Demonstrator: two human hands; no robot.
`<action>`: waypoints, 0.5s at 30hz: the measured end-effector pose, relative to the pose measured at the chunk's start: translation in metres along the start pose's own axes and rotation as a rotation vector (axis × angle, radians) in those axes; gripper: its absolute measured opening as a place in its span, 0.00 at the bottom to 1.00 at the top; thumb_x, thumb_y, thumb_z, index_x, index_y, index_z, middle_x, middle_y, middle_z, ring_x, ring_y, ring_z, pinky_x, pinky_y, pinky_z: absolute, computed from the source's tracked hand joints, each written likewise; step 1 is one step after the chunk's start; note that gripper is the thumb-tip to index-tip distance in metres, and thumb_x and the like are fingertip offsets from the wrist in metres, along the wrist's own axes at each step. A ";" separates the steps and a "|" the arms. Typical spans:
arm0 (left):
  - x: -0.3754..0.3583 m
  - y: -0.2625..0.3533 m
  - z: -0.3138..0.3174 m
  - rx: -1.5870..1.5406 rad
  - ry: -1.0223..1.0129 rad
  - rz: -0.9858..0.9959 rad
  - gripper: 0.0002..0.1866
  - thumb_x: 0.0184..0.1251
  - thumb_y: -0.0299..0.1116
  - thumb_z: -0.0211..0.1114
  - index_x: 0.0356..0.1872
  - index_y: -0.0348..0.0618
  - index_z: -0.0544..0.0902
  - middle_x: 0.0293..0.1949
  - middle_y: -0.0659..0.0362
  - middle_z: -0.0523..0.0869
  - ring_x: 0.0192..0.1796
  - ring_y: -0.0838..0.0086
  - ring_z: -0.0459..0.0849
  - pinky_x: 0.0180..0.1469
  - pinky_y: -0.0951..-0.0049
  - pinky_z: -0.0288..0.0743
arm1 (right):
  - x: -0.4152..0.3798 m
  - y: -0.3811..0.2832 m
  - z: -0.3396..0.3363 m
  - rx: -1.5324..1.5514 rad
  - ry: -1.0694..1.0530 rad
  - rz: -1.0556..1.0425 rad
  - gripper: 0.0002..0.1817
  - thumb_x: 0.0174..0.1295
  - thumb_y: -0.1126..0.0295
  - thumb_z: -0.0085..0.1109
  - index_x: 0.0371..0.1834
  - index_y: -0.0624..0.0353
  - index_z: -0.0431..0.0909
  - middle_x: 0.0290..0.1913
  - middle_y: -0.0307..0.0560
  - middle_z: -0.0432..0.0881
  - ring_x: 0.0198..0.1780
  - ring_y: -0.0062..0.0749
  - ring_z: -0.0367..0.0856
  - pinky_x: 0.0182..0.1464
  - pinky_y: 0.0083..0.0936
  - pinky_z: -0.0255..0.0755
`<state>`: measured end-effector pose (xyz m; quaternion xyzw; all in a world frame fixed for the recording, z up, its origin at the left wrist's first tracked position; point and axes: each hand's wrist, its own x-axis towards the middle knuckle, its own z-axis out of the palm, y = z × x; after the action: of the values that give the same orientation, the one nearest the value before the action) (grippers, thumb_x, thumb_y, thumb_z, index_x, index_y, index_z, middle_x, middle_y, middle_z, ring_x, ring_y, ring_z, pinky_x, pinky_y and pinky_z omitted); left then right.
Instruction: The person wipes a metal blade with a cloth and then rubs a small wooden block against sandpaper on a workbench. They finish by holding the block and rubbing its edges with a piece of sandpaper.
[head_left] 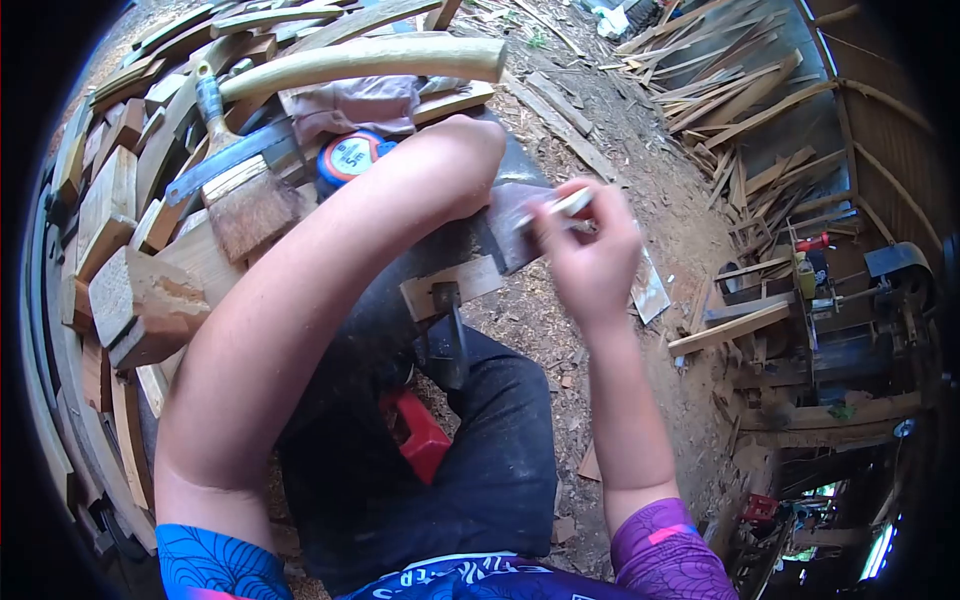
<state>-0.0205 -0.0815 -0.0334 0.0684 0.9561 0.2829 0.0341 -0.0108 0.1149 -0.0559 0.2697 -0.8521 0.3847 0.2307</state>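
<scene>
My right hand, partly smeared by motion, pinches a small pale stick-like piece. Just left of its fingers is a flat grey sheet that looks like sandpaper. My left hand is bent at the wrist at the sheet's upper left; its fingers are hidden from view, so its grip does not show. Beneath the left forearm lies a tape measure, beside a crumpled cloth. A wide paintbrush rests farther left on a metal straightedge.
A curved wooden handle lies across the top. Wood offcuts are piled at left, with a wood block nearest. A clamp-like metal part stands above my lap near a red object. Scrap strips and machinery fill the right.
</scene>
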 end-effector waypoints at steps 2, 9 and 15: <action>0.001 0.001 0.001 -0.003 -0.012 0.019 0.06 0.58 0.26 0.73 0.33 0.35 0.85 0.35 0.45 0.89 0.40 0.55 0.90 0.43 0.61 0.82 | -0.008 -0.020 -0.009 0.029 -0.132 -0.009 0.17 0.55 0.64 0.79 0.38 0.61 0.81 0.36 0.44 0.81 0.32 0.28 0.86 0.34 0.26 0.79; -0.002 0.004 -0.003 0.009 -0.030 -0.010 0.07 0.58 0.27 0.74 0.34 0.36 0.85 0.36 0.44 0.89 0.41 0.55 0.90 0.43 0.60 0.81 | -0.017 -0.017 -0.006 0.063 -0.045 -0.005 0.15 0.56 0.66 0.79 0.38 0.60 0.81 0.35 0.43 0.80 0.29 0.27 0.83 0.33 0.25 0.79; -0.003 0.001 -0.001 -0.004 -0.005 0.012 0.07 0.58 0.26 0.74 0.34 0.36 0.85 0.36 0.44 0.89 0.42 0.53 0.90 0.44 0.60 0.81 | -0.005 0.025 -0.025 -0.091 0.086 0.168 0.15 0.57 0.66 0.78 0.39 0.61 0.81 0.36 0.45 0.81 0.35 0.28 0.84 0.34 0.26 0.81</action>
<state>-0.0173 -0.0818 -0.0320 0.0749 0.9550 0.2848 0.0350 -0.0188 0.1496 -0.0574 0.1698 -0.8775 0.3751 0.2461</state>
